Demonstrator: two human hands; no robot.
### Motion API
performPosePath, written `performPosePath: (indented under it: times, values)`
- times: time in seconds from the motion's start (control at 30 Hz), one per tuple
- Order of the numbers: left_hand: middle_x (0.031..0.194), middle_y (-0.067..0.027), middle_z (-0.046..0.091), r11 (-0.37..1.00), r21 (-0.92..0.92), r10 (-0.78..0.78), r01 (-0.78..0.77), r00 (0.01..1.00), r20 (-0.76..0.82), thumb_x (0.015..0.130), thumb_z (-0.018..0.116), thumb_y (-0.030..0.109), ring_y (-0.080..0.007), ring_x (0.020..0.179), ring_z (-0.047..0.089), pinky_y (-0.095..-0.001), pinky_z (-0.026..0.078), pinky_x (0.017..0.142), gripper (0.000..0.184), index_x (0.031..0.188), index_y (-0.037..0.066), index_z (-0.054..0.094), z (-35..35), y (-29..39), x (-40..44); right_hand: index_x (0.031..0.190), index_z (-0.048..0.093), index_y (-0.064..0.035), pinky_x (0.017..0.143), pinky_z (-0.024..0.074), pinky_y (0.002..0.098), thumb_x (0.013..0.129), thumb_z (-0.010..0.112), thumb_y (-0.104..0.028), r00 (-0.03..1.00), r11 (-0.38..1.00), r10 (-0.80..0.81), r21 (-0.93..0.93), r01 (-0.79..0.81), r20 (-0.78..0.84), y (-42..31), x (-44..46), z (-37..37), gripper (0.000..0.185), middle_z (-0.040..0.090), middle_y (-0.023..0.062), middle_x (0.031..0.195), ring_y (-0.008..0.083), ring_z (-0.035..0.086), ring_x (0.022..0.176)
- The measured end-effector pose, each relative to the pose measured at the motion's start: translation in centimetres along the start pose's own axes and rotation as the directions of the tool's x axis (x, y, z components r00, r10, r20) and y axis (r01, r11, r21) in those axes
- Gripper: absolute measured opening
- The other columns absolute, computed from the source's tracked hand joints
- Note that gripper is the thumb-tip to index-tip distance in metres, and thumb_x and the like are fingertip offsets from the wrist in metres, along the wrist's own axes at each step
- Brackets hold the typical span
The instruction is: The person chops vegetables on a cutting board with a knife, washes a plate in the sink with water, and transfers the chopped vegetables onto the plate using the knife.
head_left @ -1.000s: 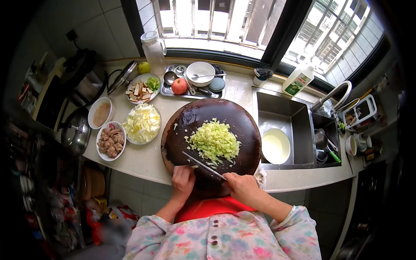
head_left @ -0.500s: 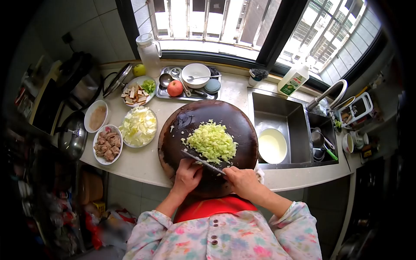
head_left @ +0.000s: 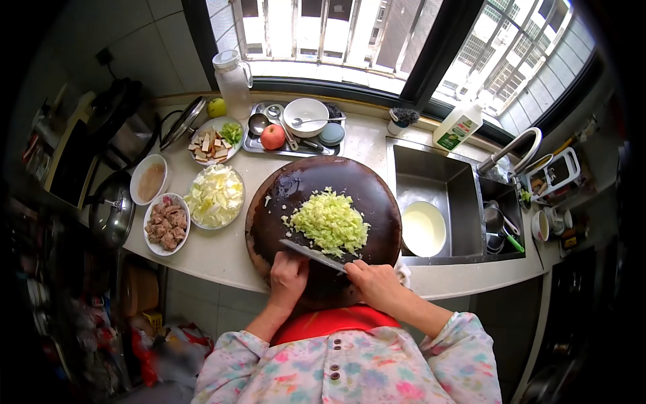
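Note:
On the round dark chopping board lies a heap of finely chopped pale green vegetable. My right hand is closed round the handle of a knife, whose blade lies slantwise along the near side of the heap, reaching left over the board. Curled at the left end of the blade, my left hand is closed at the board's near edge; anything between its fingers is hidden.
Left of the board are a plate of cut cabbage, a bowl of meat and a plate of sliced pieces. Behind is a metal tray with an apple. A sink holding a pale bowl is at right.
My left hand has moved up to the blade from the board's near edge, and the knife shows more of its flat side. The whole view has shifted slightly.

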State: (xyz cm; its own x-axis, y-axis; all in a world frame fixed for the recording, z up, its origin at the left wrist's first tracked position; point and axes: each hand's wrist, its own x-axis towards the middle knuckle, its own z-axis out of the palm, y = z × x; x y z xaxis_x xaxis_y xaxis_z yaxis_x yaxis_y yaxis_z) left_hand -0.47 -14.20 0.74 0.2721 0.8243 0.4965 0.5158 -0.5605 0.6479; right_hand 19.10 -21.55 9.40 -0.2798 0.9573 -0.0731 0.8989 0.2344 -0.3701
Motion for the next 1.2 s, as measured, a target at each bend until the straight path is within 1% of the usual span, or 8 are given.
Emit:
performPosePath:
  times: [0.1, 0.2, 0.3, 0.5, 0.6, 0.9, 1.1, 1.2]
  values:
    - [0.074, -0.0138, 0.055, 1.000, 0.022, -0.010, 0.010, 1.000, -0.010, 0.066, 0.061, -0.004, -0.0337, 0.073, 0.054, -0.0422, 0.046, 0.065, 0.012, 0.076, 0.002, 0.059, 0.2, 0.1, 0.0, 0.092, 0.050, -0.0071, 0.054, 0.0456, 0.0395, 0.074, 0.063, -0.015, 0.998, 0.998, 0.046, -0.036, -0.044, 0.046, 0.1, 0.5, -0.3, 0.024, 0.056, 0.0090, 0.080, 0.0289, 0.059, 0.066]
    - [0.074, -0.0139, 0.055, 1.000, 0.024, -0.009, 0.010, 0.999, -0.030, 0.065, 0.060, -0.005, -0.0341, 0.073, 0.054, -0.0424, 0.046, 0.066, 0.013, 0.075, 0.002, 0.059, 0.0, 0.7, 0.2, 0.094, 0.050, -0.0071, 0.053, 0.0461, 0.0388, 0.073, 0.064, -0.013, 0.999, 0.999, -0.018, 0.032, 0.018, 0.026, -0.8, -0.1, -1.1, 0.026, 0.056, 0.0088, 0.081, 0.0283, 0.060, 0.067]
    - [0.077, -0.0141, 0.057, 0.999, 0.035, -0.002, 0.003, 1.000, -0.032, 0.065, 0.060, -0.004, -0.0348, 0.075, 0.054, -0.0423, 0.047, 0.067, 0.013, 0.076, 0.002, 0.059, 0.2, 0.7, 0.0, 0.091, 0.049, -0.0061, 0.049, 0.0472, 0.0390, 0.075, 0.058, -0.010, 0.999, 0.999, -0.009, -0.047, 0.012, 0.044, -0.4, 0.4, 0.2, 0.018, 0.055, 0.0096, 0.080, 0.0280, 0.061, 0.062]
    - [0.084, -0.0167, 0.058, 0.999, 0.007, -0.037, 0.038, 0.998, -0.048, 0.064, 0.063, -0.004, -0.0367, 0.079, 0.054, -0.0433, 0.046, 0.070, 0.021, 0.084, 0.001, 0.062, -0.4, 1.5, 0.2, 0.091, 0.047, -0.0049, 0.047, 0.0459, 0.0388, 0.077, 0.056, -0.009, 0.998, 0.998, -0.061, 0.020, 0.061, -0.002, -1.7, -0.2, -1.1, 0.017, 0.054, 0.0101, 0.078, 0.0285, 0.061, 0.059]
    - [0.082, -0.0151, 0.058, 0.999, 0.043, -0.020, 0.022, 0.999, -0.045, 0.065, 0.060, -0.005, -0.0355, 0.077, 0.054, -0.0429, 0.046, 0.069, 0.020, 0.084, 0.002, 0.062, 0.3, 0.6, -0.3, 0.090, 0.047, -0.0045, 0.046, 0.0457, 0.0393, 0.077, 0.056, -0.008, 0.998, 0.998, -0.055, -0.037, 0.057, 0.041, -0.9, 0.2, -0.3, 0.016, 0.054, 0.0106, 0.078, 0.0289, 0.060, 0.058]
    - [0.081, -0.0144, 0.057, 0.998, 0.055, -0.029, 0.031, 0.999, -0.040, 0.065, 0.062, -0.004, -0.0341, 0.077, 0.054, -0.0420, 0.046, 0.069, 0.017, 0.080, 0.003, 0.062, 0.6, 0.3, -1.0, 0.089, 0.047, -0.0038, 0.049, 0.0467, 0.0397, 0.073, 0.059, -0.006, 0.998, 0.999, -0.053, 0.008, 0.053, 0.041, -0.6, 0.0, 0.0, 0.021, 0.055, 0.0119, 0.080, 0.0303, 0.059, 0.061]
    - [0.088, -0.0135, 0.058, 0.994, 0.025, -0.101, 0.104, 0.990, -0.104, 0.066, 0.068, 0.002, -0.0329, 0.085, 0.055, -0.0417, 0.046, 0.074, 0.021, 0.086, 0.003, 0.060, -0.7, 2.2, -0.7, 0.088, 0.047, -0.0064, 0.054, 0.0452, 0.0411, 0.073, 0.064, -0.013, 0.994, 0.994, 0.087, -0.078, -0.082, 0.063, -0.2, -0.2, 0.2, 0.024, 0.055, 0.0099, 0.079, 0.0299, 0.060, 0.067]
    - [0.088, -0.0131, 0.058, 0.989, 0.022, -0.141, 0.144, 0.983, -0.119, 0.067, 0.067, 0.000, -0.0322, 0.085, 0.056, -0.0406, 0.046, 0.074, 0.022, 0.087, 0.002, 0.057, -0.7, 1.5, -1.6, 0.088, 0.047, -0.0063, 0.054, 0.0450, 0.0415, 0.073, 0.063, -0.013, 0.995, 0.996, 0.071, -0.057, -0.066, 0.077, -0.1, 0.1, -0.4, 0.022, 0.055, 0.0101, 0.079, 0.0300, 0.059, 0.066]
